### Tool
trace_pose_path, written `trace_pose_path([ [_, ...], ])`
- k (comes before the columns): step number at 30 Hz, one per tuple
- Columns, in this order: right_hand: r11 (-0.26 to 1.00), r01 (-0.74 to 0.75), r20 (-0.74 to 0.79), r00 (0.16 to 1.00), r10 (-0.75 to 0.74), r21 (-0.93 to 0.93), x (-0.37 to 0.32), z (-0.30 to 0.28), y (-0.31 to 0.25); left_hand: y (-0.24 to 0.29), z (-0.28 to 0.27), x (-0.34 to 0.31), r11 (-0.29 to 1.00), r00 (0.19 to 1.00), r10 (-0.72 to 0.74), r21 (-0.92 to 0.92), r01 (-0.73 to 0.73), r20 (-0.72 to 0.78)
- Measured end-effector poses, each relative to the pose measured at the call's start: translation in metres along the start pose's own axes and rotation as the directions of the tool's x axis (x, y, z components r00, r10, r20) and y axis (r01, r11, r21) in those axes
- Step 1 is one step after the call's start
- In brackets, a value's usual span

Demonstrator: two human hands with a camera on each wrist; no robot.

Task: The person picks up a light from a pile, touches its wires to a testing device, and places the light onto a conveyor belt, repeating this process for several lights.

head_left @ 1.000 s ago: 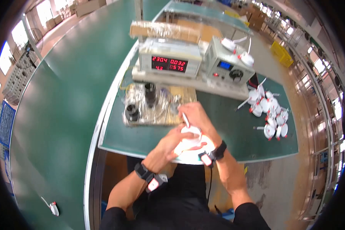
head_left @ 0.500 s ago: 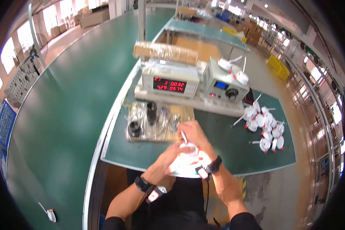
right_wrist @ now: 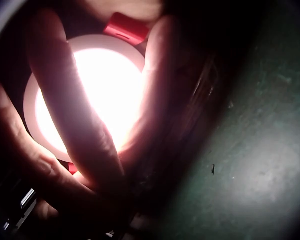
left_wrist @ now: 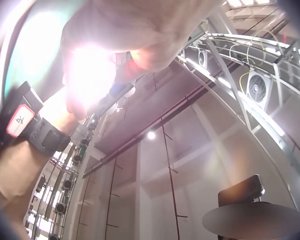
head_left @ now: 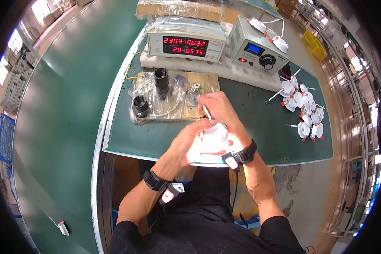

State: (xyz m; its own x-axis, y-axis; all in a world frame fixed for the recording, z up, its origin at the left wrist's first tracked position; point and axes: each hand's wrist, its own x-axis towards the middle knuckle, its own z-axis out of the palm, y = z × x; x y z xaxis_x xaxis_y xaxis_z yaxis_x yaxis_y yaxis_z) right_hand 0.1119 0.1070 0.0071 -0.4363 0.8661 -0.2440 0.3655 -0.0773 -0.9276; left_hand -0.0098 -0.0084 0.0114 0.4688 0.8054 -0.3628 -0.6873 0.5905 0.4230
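Note:
A round white LED downlight point(head_left: 216, 132) glows brightly between the hands, over the bench's front edge. My left hand point(head_left: 187, 142) holds it, the thumb on its back. In the right wrist view fingers point(right_wrist: 77, 105) lie across the lit face point(right_wrist: 110, 85), beside a red clip point(right_wrist: 126, 28). With fingertips at the edge of the wooden board point(head_left: 207, 78), my right hand point(head_left: 224, 113) pinches the downlight's white cable point(head_left: 207, 112). A metal terminal point(head_left: 195, 86) stands on the board just beyond those fingertips. The cable end is hidden in the right fingers.
Two black cylindrical sockets point(head_left: 161, 80) stand on the film-wrapped board. Behind are a meter with red digits point(head_left: 186, 45) and a grey box with a knob point(head_left: 254, 59), two downlights on top. Several downlights point(head_left: 307, 110) are heaped at right; another point(head_left: 63, 228) lies on the left bench.
The head view has shifted, and the bench sits higher in it than half a second ago. Both hands keep their hold, and the downlight stays lit. The meter's lower left reading has changed.

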Motion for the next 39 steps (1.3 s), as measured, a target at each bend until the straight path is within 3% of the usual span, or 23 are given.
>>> trace_pose_path([
  [3,1.0,-0.007,0.003,1.0,0.007,0.011,0.0,0.0,-0.002,0.001,0.001,0.0,1.0,1.0,0.006,-0.002,-0.006,-0.005],
  [6,0.999,-0.026,0.009,1.0,0.025,0.043,0.001,0.001,-0.001,0.001,0.003,0.001,0.987,0.999,0.047,0.154,-0.049,0.014],
  [9,0.999,-0.013,0.011,1.0,0.013,0.038,0.002,0.001,0.0,-0.001,0.009,0.0,0.982,0.998,0.047,0.185,-0.038,-0.042],
  [15,1.0,0.018,0.01,1.0,-0.018,0.024,0.005,0.001,0.005,-0.004,0.002,0.004,0.995,0.999,0.052,0.082,-0.051,-0.014],
  [29,1.0,0.028,0.005,1.0,-0.028,0.002,0.004,0.001,0.004,-0.002,0.002,0.002,0.994,0.998,0.061,0.094,-0.059,-0.012],
  [39,0.996,-0.034,0.012,0.999,0.034,0.081,-0.001,0.002,-0.001,-0.004,-0.002,0.002,0.988,0.994,0.101,0.11,-0.104,0.032],
])
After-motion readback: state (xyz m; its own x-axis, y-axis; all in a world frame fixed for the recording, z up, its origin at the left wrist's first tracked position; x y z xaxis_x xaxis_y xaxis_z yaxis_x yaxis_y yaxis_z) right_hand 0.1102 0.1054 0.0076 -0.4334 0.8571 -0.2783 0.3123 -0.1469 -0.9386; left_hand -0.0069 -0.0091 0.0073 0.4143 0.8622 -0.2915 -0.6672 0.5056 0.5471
